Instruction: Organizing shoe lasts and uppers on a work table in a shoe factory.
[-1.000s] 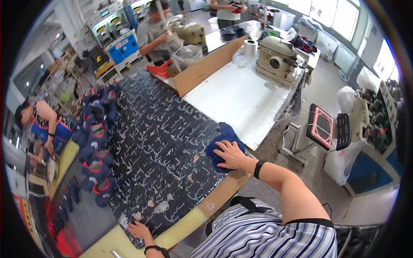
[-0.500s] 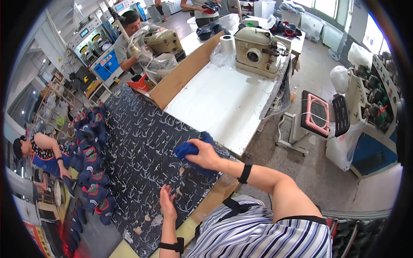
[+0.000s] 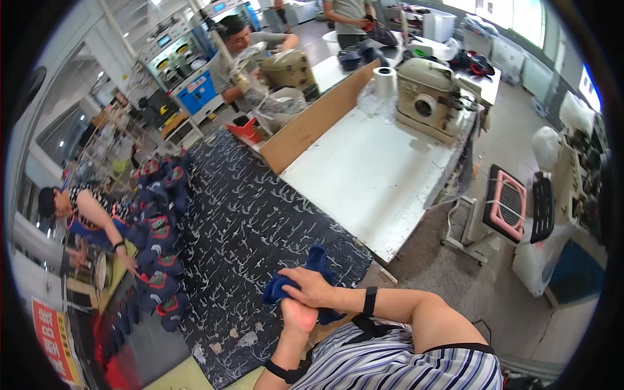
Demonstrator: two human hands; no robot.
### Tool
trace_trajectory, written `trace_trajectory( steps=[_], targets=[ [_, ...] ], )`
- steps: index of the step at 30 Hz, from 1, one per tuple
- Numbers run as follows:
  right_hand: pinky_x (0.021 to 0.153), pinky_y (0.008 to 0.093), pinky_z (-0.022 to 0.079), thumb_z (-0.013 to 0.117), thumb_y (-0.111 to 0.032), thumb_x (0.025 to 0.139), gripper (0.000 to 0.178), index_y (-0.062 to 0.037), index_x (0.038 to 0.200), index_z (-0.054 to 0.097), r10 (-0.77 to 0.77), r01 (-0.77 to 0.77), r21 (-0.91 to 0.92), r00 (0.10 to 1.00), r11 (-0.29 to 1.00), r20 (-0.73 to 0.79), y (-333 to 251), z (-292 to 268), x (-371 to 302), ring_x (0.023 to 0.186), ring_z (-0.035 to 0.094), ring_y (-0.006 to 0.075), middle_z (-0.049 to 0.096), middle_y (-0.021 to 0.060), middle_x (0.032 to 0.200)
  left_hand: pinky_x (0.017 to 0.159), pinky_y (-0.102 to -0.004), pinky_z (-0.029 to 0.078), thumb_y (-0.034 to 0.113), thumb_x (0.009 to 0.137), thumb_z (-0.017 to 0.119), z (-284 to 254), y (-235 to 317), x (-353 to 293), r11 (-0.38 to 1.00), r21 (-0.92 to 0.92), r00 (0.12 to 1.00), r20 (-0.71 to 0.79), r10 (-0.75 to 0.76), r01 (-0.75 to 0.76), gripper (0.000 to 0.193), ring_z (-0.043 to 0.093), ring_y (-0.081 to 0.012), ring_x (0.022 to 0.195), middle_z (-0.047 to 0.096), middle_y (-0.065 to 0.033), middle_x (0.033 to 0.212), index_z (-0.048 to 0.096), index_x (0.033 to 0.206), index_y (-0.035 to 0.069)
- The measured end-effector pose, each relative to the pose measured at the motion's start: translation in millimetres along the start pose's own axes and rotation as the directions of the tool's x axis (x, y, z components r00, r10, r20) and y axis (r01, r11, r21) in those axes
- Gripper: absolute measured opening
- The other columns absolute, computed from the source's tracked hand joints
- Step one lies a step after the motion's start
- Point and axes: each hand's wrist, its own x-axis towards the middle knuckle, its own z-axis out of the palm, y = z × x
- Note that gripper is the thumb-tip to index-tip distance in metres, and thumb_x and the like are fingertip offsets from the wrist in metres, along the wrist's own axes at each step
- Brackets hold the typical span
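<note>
A crumpled blue cloth is bunched under my right hand, whose fingers curl over it above the near edge of the table. My left hand is pressed close against the right one, at the cloth's lower side. Its fingers are hidden behind the right hand and the cloth, so their grip does not show. Beneath both hands lies the dark table cover, patterned with white branching marks. A few pale scraps rest on it near my left forearm.
Navy shoes with red linings are heaped along the table's left side, where a co-worker's hand reaches in. A white worktop with a beige sewing machine adjoins ahead. A pink-rimmed stool stands right.
My left hand has come up from the tabletop to meet the right hand at the cloth. The right hand and cloth are lower in the view, which has shifted too.
</note>
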Motion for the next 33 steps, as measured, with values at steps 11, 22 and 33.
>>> trace_trajectory(
  steps=[11, 22, 33],
  targets=[
    [0.070, 0.0274, 0.048, 0.051, -0.026, 0.093, 0.033, 0.0011, 0.111, 0.056, 0.554, -0.317, 0.759, 0.830, 0.569, -0.069, -17.1, -30.7, 65.5, 0.079, 0.058, 0.0118, 0.063, 0.0076, 0.092, 0.104, -0.0555, 0.016, 0.054, 0.092, 0.030, 0.4, 27.6, -11.3, 0.987, 0.151, 0.932, -0.361, 0.002, 0.056, 0.059, 0.037, -0.0255, 0.126, 0.044, -0.0088, 0.133, 0.045, 0.126, 0.008],
    [0.100, 0.0463, 0.031, 0.063, -0.039, 0.078, 0.068, -0.0114, 0.135, 0.038, -0.219, 0.252, -0.108, 0.944, 0.962, 0.246, -39.4, -25.6, 18.6, 0.122, 0.036, 0.0437, 0.034, 0.0290, 0.133, 0.101, -0.0481, 0.036, 0.054, 0.090, 0.033, 3.9, 30.3, 6.1, 0.986, -0.034, 0.981, 0.104, 0.164, -0.162, 0.057, 0.047, -0.0297, 0.119, 0.050, -0.0097, 0.126, 0.042, 0.131, 0.016],
    [0.074, 0.0386, 0.051, 0.067, -0.016, 0.074, 0.032, -0.0036, 0.103, 0.058, 0.067, -0.060, 0.047, 0.984, 0.997, -0.167, 15.3, -19.0, 7.4, 0.087, 0.061, 0.0358, 0.060, 0.0206, 0.097, 0.103, -0.0416, 0.035, 0.033, 0.098, 0.031, 22.0, -0.8, 4.4, 0.998, -0.057, 0.984, -0.175, -0.011, 0.001, 0.037, 0.048, -0.0209, 0.117, 0.052, -0.0066, 0.125, 0.048, 0.122, 0.010]
  ],
)
